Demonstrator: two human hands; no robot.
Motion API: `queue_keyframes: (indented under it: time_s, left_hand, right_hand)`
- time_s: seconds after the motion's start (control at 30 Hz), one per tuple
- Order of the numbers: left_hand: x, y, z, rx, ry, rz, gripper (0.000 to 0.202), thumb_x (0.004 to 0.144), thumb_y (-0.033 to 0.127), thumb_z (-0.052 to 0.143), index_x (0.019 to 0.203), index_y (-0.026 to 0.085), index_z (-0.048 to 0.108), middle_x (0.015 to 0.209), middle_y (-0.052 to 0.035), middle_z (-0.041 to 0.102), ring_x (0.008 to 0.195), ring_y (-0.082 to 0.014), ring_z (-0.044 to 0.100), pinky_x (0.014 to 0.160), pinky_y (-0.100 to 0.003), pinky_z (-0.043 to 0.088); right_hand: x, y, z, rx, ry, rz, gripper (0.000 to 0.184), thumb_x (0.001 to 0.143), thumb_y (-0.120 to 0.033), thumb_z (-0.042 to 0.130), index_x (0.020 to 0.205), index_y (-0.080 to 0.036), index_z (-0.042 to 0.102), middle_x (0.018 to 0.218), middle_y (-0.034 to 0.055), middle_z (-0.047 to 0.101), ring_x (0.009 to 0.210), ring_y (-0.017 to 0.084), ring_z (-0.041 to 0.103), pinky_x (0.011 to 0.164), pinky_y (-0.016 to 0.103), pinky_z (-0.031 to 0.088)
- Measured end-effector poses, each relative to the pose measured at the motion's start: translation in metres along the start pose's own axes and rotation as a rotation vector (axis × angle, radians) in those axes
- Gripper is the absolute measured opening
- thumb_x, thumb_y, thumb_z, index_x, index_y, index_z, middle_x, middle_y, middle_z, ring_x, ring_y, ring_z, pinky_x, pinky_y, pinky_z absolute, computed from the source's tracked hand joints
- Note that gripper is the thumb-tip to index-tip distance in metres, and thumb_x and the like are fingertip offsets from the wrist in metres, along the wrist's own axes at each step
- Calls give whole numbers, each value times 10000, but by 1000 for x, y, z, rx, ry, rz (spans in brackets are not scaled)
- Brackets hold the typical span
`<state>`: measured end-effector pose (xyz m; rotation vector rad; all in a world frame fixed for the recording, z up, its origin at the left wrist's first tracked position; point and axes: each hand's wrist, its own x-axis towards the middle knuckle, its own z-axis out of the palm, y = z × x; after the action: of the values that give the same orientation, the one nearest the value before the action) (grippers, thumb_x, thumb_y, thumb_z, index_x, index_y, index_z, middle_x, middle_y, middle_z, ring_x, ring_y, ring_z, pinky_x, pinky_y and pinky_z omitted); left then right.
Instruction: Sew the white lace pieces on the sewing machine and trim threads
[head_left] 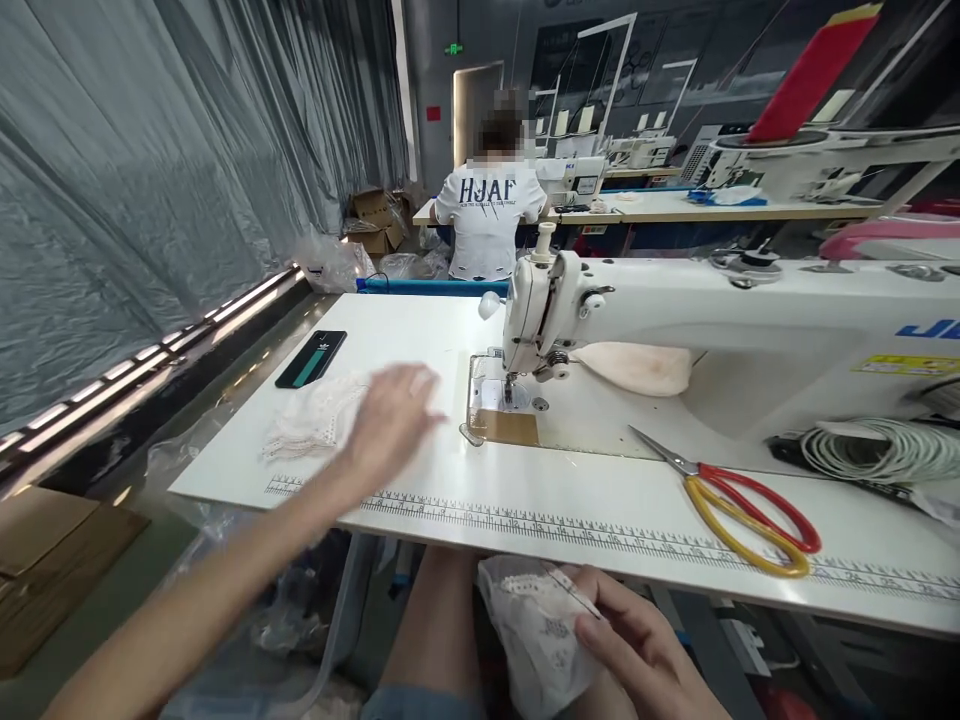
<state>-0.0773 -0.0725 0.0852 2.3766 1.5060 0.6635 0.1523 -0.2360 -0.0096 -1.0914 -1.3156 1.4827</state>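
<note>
Left hand (390,420) out over the bench (420,330), blurred, fingers spread flat, gripping nothing. It sits at the right edge of the lace pile (307,428), a small heap of white lace on the left part of the bench; can't tell if the palm actually touches it. Right hand (637,640) is low, below the front edge of the bench and over the lap. Its fingers are pinched closed on the lace piece (536,625), a white lace-trimmed scrap that hangs down from the grip. The two hands are well apart, one above the bench and one under its edge.

Dark phone (311,358) lies flat behind the lace pile. White sewing machine (600,300) stands mid-bench with its needle end just right of the left hand, and a beige fabric piece (637,368) lies under its arm. Scissors (750,505) with red and yellow handles lie to the right near the front, blades pointing toward the machine. Coil of white cord (885,450) is further right. Printed ruler scale (570,528) runs along the front edge of the bench. A person in a white T-shirt (489,215) stands at the next bench with their back turned. Cardboard boxes (379,220) sit by the grey plastic curtain (150,150) on the left
</note>
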Motion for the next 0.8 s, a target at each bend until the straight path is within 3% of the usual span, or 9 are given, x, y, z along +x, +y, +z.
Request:
queue_keyframes:
  time_s: [0.07,0.1,0.17,0.3,0.4,0.5,0.6,0.7,0.8]
  left_hand:
    - [-38,31,23,-360,-336,77,464,816,417,596,1219,191,550,1234,-91,572,1129,-240,507,928,-344,400]
    - [-56,43,34,-539,-504,51,511,770,462,640,1208,211,563,1155,-60,617,1043,-218,554,869,-300,428]
    - [-83,60,56,-780,-661,-125,560,672,486,722,1144,206,611,919,-17,661,802,-163,588,676,-223,432]
    - [-105,67,90,-955,-699,-396,413,585,453,777,825,125,703,643,12,569,583,-91,439,515,-192,301]
    - [-109,68,103,-1026,-692,-451,336,596,396,765,732,100,686,605,10,544,571,-89,423,522,-200,306]
    - [-110,72,110,-992,-702,-490,269,606,342,742,704,101,672,587,10,533,569,-101,435,522,-210,313]
    - [-111,77,115,-920,-688,-454,233,650,340,695,702,114,668,589,7,543,565,-108,444,523,-217,315]
    - [-113,82,119,-767,-611,-334,191,699,322,641,675,133,648,575,18,527,556,-106,438,540,-225,311]
    - [-115,87,121,-584,-533,-198,147,712,198,568,573,152,551,575,24,496,602,-115,457,594,-238,310]
  right_hand:
    - [-2,-6,-5,-81,-93,-26,225,898,-402,484,817,-217,584,854,35,591,819,193,548,753,289,437]
    - [-4,-9,-7,-117,-135,-37,219,903,-390,478,820,-220,587,882,41,594,844,200,556,770,300,440]
    - [-8,-15,-11,-174,-177,-54,219,910,-369,471,786,-225,577,901,41,580,862,202,564,776,308,446]
    - [-20,-16,-19,-321,-173,-41,215,918,-335,465,753,-227,549,875,34,546,818,180,572,708,274,461]
    - [-30,-9,-24,-453,-162,-4,218,935,-308,435,777,-226,561,861,39,563,787,169,577,677,260,474]
    - [-38,-2,-25,-583,-10,-86,120,920,-276,463,898,-236,573,877,48,577,782,171,587,660,254,490]
    - [-40,-1,-20,-695,177,-235,104,885,-222,523,976,-245,568,893,52,589,796,174,603,648,242,494]
    - [-36,-1,-12,-785,176,-301,89,898,-201,499,942,-235,569,806,34,593,692,148,599,575,221,472]
    - [-30,2,-4,-899,167,-277,113,920,-228,452,903,-222,564,754,26,592,605,130,580,510,215,439]
